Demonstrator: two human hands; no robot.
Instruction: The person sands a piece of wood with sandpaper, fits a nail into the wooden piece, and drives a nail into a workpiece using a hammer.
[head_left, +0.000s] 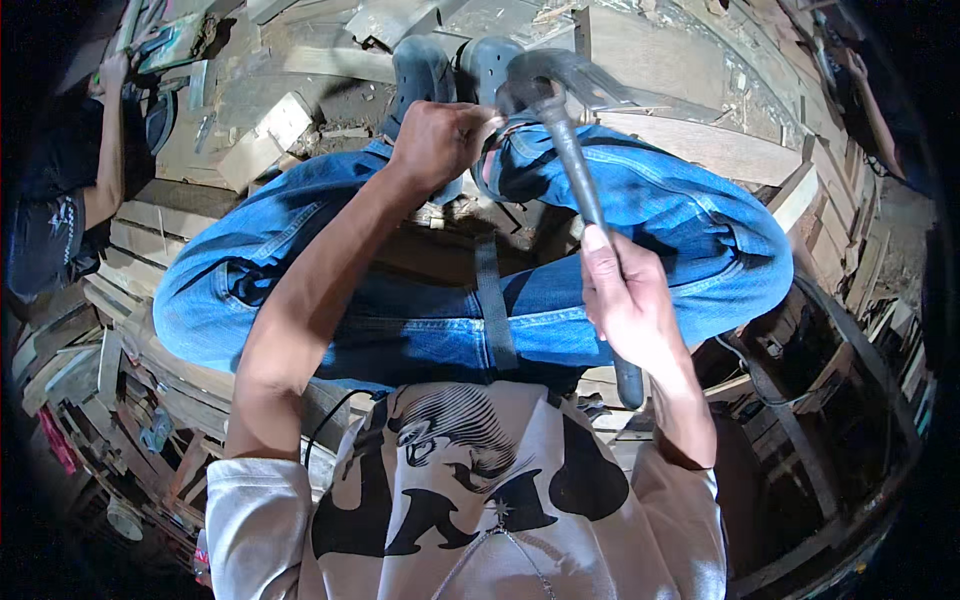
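Observation:
My right hand point(630, 300) is wrapped round the dark handle of a claw hammer point(575, 165), its thumb lying along the grip. The hammer's head is at the far end, close to my shoes, with the claw towards the right. My left hand point(440, 145) is closed in a pinch just left of the hammer head, above the gap between my shoes point(420, 75). Whatever its fingertips hold, if anything, is too small to make out. Below both hands are my bent legs in blue jeans point(400, 330).
Wooden boards point(650, 50) and a cut wood block point(265, 140) lie on the floor ahead. Scrap wood point(120, 400) is piled at the left. Another person's arm point(105, 150) shows at far left, and a further arm point(875, 110) at far right.

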